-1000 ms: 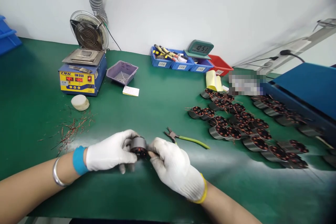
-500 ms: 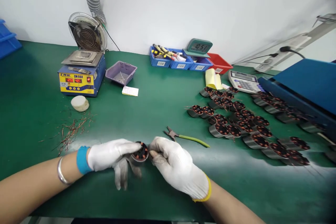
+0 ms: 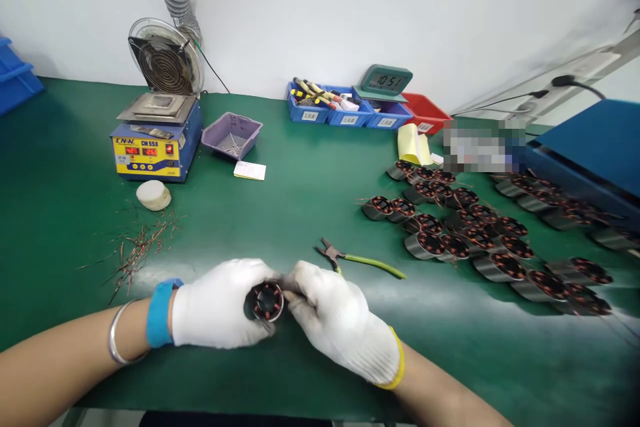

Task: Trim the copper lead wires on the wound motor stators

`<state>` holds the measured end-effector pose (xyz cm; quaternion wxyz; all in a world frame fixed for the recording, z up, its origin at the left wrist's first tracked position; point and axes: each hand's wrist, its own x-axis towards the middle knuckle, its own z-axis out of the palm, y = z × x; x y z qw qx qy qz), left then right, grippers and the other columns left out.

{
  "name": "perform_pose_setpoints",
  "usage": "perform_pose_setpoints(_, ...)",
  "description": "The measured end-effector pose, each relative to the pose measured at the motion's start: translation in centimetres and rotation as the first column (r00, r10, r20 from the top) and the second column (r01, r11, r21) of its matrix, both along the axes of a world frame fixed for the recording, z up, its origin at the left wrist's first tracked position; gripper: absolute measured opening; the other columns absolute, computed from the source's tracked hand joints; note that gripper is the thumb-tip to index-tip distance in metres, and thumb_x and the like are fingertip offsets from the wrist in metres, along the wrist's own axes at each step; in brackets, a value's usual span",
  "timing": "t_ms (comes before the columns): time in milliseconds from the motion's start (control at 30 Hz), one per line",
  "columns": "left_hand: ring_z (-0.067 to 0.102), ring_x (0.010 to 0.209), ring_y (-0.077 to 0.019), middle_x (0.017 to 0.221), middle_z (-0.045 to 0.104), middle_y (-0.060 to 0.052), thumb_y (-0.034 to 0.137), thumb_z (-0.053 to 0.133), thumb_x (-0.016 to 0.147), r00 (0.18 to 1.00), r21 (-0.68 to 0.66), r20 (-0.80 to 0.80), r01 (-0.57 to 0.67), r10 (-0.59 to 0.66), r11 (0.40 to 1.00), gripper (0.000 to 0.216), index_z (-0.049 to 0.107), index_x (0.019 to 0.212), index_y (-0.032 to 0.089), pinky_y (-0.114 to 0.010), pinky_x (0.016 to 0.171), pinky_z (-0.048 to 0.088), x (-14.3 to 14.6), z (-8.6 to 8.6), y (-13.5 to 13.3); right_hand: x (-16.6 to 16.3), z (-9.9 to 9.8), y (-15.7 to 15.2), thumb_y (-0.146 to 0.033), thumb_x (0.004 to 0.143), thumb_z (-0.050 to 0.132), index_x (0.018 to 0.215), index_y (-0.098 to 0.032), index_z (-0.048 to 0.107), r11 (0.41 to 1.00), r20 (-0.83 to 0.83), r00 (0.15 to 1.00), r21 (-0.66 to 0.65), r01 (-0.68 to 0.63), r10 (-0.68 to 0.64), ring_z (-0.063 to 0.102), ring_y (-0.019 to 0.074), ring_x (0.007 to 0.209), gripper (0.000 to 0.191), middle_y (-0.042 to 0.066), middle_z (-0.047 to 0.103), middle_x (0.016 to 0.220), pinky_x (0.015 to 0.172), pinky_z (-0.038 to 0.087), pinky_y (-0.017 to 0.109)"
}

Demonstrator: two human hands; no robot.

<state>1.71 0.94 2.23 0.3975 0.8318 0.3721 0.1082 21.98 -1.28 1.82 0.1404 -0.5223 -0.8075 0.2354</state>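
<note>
Table (image 3: 300, 213), green, bearing a heater (image 3: 150, 160) at back left. The left hand (image 3: 215, 307) is closed in a curled hold; the right hand (image 3: 333, 323) has fingers bent inward, gripping what I cannot tell. Pliers (image 3: 373, 263) lie just beyond it. The left hand's fingers enclose the coil (image 3: 267, 302).

Coil ring (image 3: 268, 301) — in left fingers (image 3: 256, 270)

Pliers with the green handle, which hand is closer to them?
Right. The right hand is just on the near side of the pliers; the left hand is farther off, to their left, around a round part.
</note>
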Motion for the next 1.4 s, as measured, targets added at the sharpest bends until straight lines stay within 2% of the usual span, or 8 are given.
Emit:
perform_pose_setpoints(200, 0.063, 0.084, -0.0241, 0.091, 0.069, -0.006, 0.028, 0.062, 0.071, 0.99, 0.273, -0.143, 0.03, 0.01, 0.961, 0.031, 0.064, 0.1, 0.019, -0.035, 0.078, 0.046, -0.8, -1.4, 1.2, 0.1, -1.4, 1.1, -0.026, 0.09, 0.047, 0.098, -0.021, 0.062, 0.939, -0.355, 0.895, -0.305, 0.162, -0.269, 0.07, 0.0176, 0.074, 0.017, 0.005, 0.072, 0.086, 0.066, 0.055, 0.029)
perform_pose_setpoints(300, 0.062, 0.079, -0.0225, 0.088, 0.069, -0.004, 0.029, 0.062, 0.069, 0.992, 0.285, -0.126, 0.014, 0.023, 0.959, 0.027, 0.065, 0.095, 0.02, -0.033, 0.074, 0.045, -0.9, -1.5, 1.6, 0.6, -1.7, 0.9, -0.027, 0.09, 0.051, 0.109, -0.019, 0.059, 0.972, -0.467, 0.861, 0.018, 0.235, -0.2, 0.07, 0.0193, 0.084, 0.023, 0.011, 0.067, 0.108, 0.074, 0.058, 0.033)
perform_pose_setpoints(433, 0.062, 0.076, -0.0225, 0.084, 0.069, -0.004, 0.029, 0.063, 0.066, 0.993, 0.277, -0.116, 0.033, -0.001, 0.96, 0.026, 0.065, 0.09, 0.02, -0.033, 0.072, 0.046, -1.0, -1.7, 1.9, 1.7, -0.8, 1.2, -0.022, 0.087, 0.056, 0.111, -0.019, 0.058, 0.822, -0.328, 0.937, 0.496, 0.279, -0.12, 0.058, 0.0271, 0.114, 0.024, 0.016, 0.058, 0.121, 0.091, 0.053, 0.042)
perform_pose_setpoints(700, 0.06, 0.066, -0.0203, 0.073, 0.066, -0.004, 0.028, 0.061, 0.066, 0.992, 0.308, -0.118, 0.071, -0.036, 0.949, 0.012, 0.062, 0.076, 0.02, -0.031, 0.066, 0.045, -1.0, -1.9, 1.7, 1.3, -1.7, 2.3, -0.015, 0.09, 0.048, 0.091, -0.02, 0.064, 0.895, 0.111, 0.941, 0.29, -0.338, 0.32, 0.064, 0.0199, 0.087, 0.016, 0.004, 0.069, 0.086, 0.108, 0.039, 0.047)
perform_pose_setpoints(833, 0.06, 0.067, -0.022, 0.074, 0.066, -0.005, 0.03, 0.065, 0.063, 0.994, 0.309, -0.104, 0.019, 0.013, 0.951, 0.018, 0.061, 0.076, 0.02, -0.031, 0.061, 0.044, -1.0, -2.2, 1.5, 3.0, -0.2, 2.2, -0.022, 0.09, 0.053, 0.09, -0.02, 0.064, 0.91, 0.136, 0.951, 0.28, -0.304, 0.276, 0.064, 0.0219, 0.096, 0.011, 0.005, 0.069, 0.09, 0.101, 0.045, 0.044)
perform_pose_setpoints(1033, 0.064, 0.07, -0.0231, 0.077, 0.067, -0.005, 0.037, 0.064, 0.066, 0.991, 0.292, -0.092, -0.062, 0.093, 0.954, 0.023, 0.062, 0.081, 0.019, -0.032, 0.063, 0.046, -0.8, -2.5, 1.4, 0.6, 0.4, 0.3, -0.024, 0.084, 0.06, 0.099, -0.016, 0.065, 0.763, 0.376, 0.9, 0.507, -0.4, 0.222, 0.06, 0.0265, 0.088, 0.017, 0.011, 0.068, 0.093, 0.107, 0.033, 0.058)
perform_pose_setpoints(1233, 0.066, 0.073, -0.0242, 0.084, 0.068, -0.005, 0.043, 0.065, 0.066, 0.979, 0.256, -0.128, -0.123, 0.16, 0.959, 0.031, 0.063, 0.087, 0.02, -0.031, 0.064, 0.048, -0.7, -2.4, 1.0, 1.3, 0.0, 0.1, -0.015, 0.087, 0.05, 0.076, -0.019, 0.061, 0.852, 0.378, 0.883, 0.328, -0.408, 0.277, 0.058, 0.0204, 0.074, 0.017, 0.006, 0.061, 0.075, 0.077, 0.049, 0.036)
perform_pose_setpoints(1400, 0.066, 0.072, -0.0231, 0.085, 0.067, -0.005, 0.042, 0.064, 0.068, 0.979, 0.24, -0.145, -0.107, 0.145, 0.965, 0.031, 0.063, 0.088, 0.019, -0.03, 0.062, 0.048, -0.7, -2.3, 0.8, 1.2, 0.1, 0.4, -0.033, 0.085, 0.059, 0.094, -0.017, 0.065, 0.838, 0.316, 0.927, 0.433, -0.332, 0.205, 0.06, 0.0282, 0.092, 0.018, 0.01, 0.066, 0.09, 0.097, 0.044, 0.048)
